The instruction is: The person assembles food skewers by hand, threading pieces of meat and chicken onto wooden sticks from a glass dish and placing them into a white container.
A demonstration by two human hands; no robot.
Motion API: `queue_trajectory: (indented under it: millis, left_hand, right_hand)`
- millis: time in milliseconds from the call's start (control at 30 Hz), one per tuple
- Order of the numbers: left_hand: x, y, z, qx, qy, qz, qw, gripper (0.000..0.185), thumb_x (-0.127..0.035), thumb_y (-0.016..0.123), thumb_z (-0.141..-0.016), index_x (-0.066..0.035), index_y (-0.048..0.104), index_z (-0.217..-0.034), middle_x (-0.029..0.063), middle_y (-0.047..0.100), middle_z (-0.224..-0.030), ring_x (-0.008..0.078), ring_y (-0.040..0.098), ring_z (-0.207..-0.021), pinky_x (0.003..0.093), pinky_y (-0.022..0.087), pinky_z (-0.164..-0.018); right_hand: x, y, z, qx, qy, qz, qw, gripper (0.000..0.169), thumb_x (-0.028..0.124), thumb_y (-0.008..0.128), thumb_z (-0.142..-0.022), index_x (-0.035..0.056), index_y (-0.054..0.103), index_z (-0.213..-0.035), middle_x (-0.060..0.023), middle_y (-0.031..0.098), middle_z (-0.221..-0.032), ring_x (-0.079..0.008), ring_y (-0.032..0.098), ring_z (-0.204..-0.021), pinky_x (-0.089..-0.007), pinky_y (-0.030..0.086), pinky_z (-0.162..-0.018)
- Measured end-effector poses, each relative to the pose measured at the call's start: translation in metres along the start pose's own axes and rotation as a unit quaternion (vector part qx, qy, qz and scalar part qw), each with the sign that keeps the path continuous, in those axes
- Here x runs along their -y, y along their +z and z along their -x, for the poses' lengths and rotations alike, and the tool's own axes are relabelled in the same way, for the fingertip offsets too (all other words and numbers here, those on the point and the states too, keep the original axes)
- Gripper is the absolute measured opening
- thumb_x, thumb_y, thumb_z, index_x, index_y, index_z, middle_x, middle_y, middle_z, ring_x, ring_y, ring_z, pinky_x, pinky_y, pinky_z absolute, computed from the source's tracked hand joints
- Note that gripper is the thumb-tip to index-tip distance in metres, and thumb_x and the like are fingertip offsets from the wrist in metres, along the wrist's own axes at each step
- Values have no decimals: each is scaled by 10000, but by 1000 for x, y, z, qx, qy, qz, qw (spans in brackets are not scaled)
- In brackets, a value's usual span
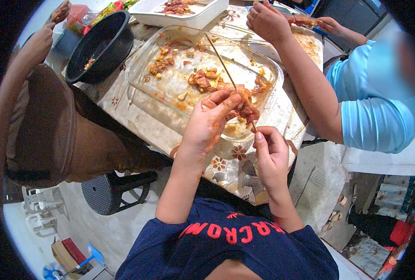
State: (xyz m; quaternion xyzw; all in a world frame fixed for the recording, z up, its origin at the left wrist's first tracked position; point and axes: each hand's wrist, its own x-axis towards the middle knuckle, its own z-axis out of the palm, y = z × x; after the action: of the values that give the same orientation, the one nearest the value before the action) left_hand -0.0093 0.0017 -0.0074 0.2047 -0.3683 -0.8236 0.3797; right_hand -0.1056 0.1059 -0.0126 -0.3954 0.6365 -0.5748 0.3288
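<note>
My left hand [212, 117], smeared with marinade, pinches pieces of raw marinated meat [247, 105] on a thin wooden skewer [218, 56]. The skewer slants from upper left to lower right, and its lower end lies between the thumb and fingers of my right hand [271, 145]. Both hands are over the near right part of a rectangular glass baking dish [158, 96]. Inside the dish lie more marinated meat pieces [200, 79], garlic cloves [182, 97] and reddish sauce.
A black tub [102, 45] stands tilted at the left. Behind the dish, a white tray [207, 17] holds several meat skewers [179, 7]. At right, a co-worker in a blue shirt [354, 84] holds a loaded skewer [303, 20]; another person [43, 126] stands left. A floral tablecloth [228, 175] covers the table.
</note>
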Motion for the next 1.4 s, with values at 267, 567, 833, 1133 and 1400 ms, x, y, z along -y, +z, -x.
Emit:
queue_trajectory:
  millis: [267,567,833,1133,1400]
  left_hand:
    - [-2,6,1,35,-16,-12,999,304,-51,494,-737,14,429,-1026,125,503,-969,214,503,-876,311,401,-774]
    - [2,3,2,10,21,6,1000,299,2,502,-717,3,442,-1010,107,517,-943,198,511,-865,302,409,-765]
    - [5,11,2,-42,59,22,997,311,18,536,-691,7,433,-984,104,541,-869,159,534,-790,255,434,-709]
    - [2,17,1,-40,30,-32,998,327,36,577,-649,8,451,-949,87,554,-843,123,528,-784,216,425,-701]
    - [3,13,1,-39,34,-11,999,356,63,531,-670,11,407,-999,113,525,-922,157,518,-838,257,424,-739]
  right_hand:
    - [2,0,-5,25,58,-110,992,124,116,435,-794,4,479,-825,-7,469,-617,-57,410,-533,-174,337,-484]
    - [12,-3,-8,64,134,-183,972,127,137,432,-803,30,477,-856,16,456,-619,-20,375,-507,-135,285,-430]
    - [9,0,-6,-20,30,-4,999,115,85,441,-787,-16,474,-830,-22,484,-665,-65,449,-599,-176,370,-525]
    - [12,2,-5,9,78,-107,991,107,74,411,-798,-8,449,-856,-16,465,-699,-60,418,-637,-174,354,-577]
    - [10,0,-2,16,78,-81,994,114,77,412,-797,-15,457,-847,-26,479,-715,-69,424,-650,-181,351,-580]
